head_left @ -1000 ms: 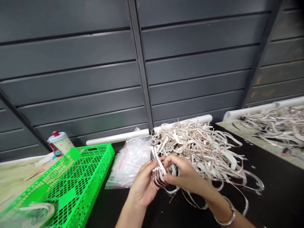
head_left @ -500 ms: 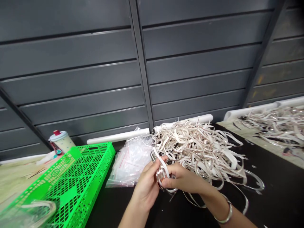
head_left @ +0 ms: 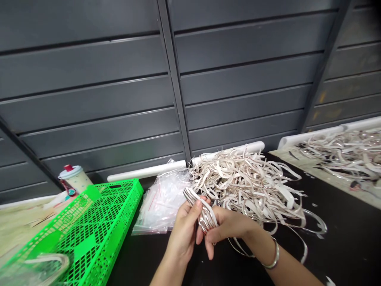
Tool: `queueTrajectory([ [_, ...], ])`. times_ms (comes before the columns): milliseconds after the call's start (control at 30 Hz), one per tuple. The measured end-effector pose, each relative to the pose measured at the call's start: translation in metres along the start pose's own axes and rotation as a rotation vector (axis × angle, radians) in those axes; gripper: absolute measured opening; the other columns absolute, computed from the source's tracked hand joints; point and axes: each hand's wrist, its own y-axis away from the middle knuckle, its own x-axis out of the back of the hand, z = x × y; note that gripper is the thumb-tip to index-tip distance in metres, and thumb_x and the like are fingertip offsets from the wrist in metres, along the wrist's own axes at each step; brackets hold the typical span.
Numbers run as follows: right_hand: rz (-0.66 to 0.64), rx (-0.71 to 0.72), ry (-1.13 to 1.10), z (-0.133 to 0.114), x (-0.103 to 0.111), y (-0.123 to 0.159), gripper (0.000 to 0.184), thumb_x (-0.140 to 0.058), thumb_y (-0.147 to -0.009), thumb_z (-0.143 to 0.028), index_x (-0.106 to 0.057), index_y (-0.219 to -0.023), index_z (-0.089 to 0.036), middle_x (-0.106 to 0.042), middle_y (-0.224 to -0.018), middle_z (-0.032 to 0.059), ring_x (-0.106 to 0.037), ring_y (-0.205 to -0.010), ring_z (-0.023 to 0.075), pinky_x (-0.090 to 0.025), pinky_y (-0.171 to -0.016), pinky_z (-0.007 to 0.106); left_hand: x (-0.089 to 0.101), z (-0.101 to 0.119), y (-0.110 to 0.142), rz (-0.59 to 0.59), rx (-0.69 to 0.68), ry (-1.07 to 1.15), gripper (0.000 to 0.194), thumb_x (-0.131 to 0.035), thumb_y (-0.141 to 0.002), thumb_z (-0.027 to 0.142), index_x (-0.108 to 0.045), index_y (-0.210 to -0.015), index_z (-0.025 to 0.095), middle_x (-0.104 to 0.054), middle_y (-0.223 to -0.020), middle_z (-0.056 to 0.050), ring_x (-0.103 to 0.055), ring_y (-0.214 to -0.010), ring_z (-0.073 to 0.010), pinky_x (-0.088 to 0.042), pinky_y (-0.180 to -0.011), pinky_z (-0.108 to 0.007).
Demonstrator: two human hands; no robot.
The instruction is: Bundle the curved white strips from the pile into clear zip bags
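A small bundle of shiny silver-and-white strips (head_left: 205,217) is held between both hands above the black table. My left hand (head_left: 185,226) is closed on its left side, the thumb lying over the strips. On the other side, my right hand (head_left: 228,224) pinches the bundle's lower right end, with some fingers underneath; a silver bangle (head_left: 274,254) circles that wrist. Just behind the hands spreads a large tangled pile of similar strips (head_left: 247,182). To its left, a stack of clear plastic bags (head_left: 163,200) lies on the table.
A green plastic crate (head_left: 101,222) stands at the left, with bagged strips (head_left: 50,262) in its near end. Behind it is a pale cup with a red top (head_left: 74,176). White tubes (head_left: 145,171) run along the grey panel wall (head_left: 119,99). More strips (head_left: 351,151) lie far right.
The bundle has turned and fanned out more, its strips now side by side. My right hand's fingers have shifted lower around its end. The view has moved slightly.
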Motion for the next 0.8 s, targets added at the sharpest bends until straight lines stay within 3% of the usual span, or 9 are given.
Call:
queueTrajectory([
  [167,-0.103,0.048,0.019,0.011,0.001,-0.006,0.057,-0.050,-0.082,-0.060,-0.068,-0.085,-0.006,-0.064,-0.058,0.0063,-0.059,-0.062,0.0137,-0.046,-0.068,0.024,0.000,-0.002,0.000,-0.013,0.053,-0.019,0.039,-0.077,-0.064,0.036,-0.063,-0.091,0.012,-0.070,-0.075,-0.006,-0.067,-0.067,-0.0173,-0.052,-0.065,-0.024],
  [333,-0.513,-0.065,0.028,0.003,0.009,-0.009,0.064,-0.054,-0.075,-0.065,-0.066,-0.097,-0.006,-0.067,-0.067,0.0078,-0.063,-0.070,0.0165,-0.047,-0.074,0.025,-0.002,-0.008,0.008,-0.128,0.110,-0.044,0.034,-0.075,-0.067,0.032,-0.061,-0.091,0.011,-0.071,-0.078,-0.009,-0.067,-0.067,-0.0169,-0.051,-0.061,-0.023],
  [433,-0.676,-0.114,0.039,0.002,0.010,-0.013,0.062,-0.061,-0.070,-0.062,-0.065,-0.099,-0.008,-0.068,-0.070,0.0069,-0.065,-0.077,0.0182,-0.048,-0.079,0.025,-0.004,-0.009,0.014,-0.233,0.122,-0.078,0.032,-0.075,-0.068,0.032,-0.062,-0.088,0.011,-0.070,-0.079,-0.009,-0.066,-0.066,-0.0167,-0.048,-0.060,-0.022],
  [633,-0.784,-0.152,0.000,0.022,0.002,-0.022,0.060,-0.080,-0.043,-0.054,-0.068,-0.084,-0.011,-0.061,-0.051,-0.0019,-0.062,-0.050,0.0142,-0.051,-0.056,0.020,-0.003,-0.009,0.017,-0.340,0.059,-0.303,0.028,-0.072,-0.071,0.033,-0.067,-0.086,0.010,-0.069,-0.086,-0.010,-0.063,-0.079,-0.0182,-0.046,-0.072,-0.024],
  [733,-0.751,-0.148,0.021,0.018,0.002,-0.018,0.053,-0.068,-0.058,-0.064,-0.063,-0.071,-0.013,-0.057,-0.051,-0.0016,-0.056,-0.046,0.0101,-0.048,-0.050,0.018,0.004,-0.009,0.015,-0.387,0.032,-0.386,0.033,-0.069,-0.073,0.038,-0.067,-0.094,0.012,-0.068,-0.094,-0.011,-0.062,-0.087,-0.0220,-0.045,-0.079,-0.029],
  [800,-0.632,-0.044,0.069,0.007,0.003,-0.011,0.052,-0.058,-0.069,-0.066,-0.060,-0.066,-0.014,-0.055,-0.054,-0.0013,-0.052,-0.047,0.0079,-0.045,-0.051,0.018,0.013,-0.007,0.007,-0.422,-0.017,-0.427,0.043,-0.064,-0.075,0.046,-0.065,-0.102,0.013,-0.067,-0.102,-0.012,-0.061,-0.093,-0.0248,-0.045,-0.083,-0.032],
])
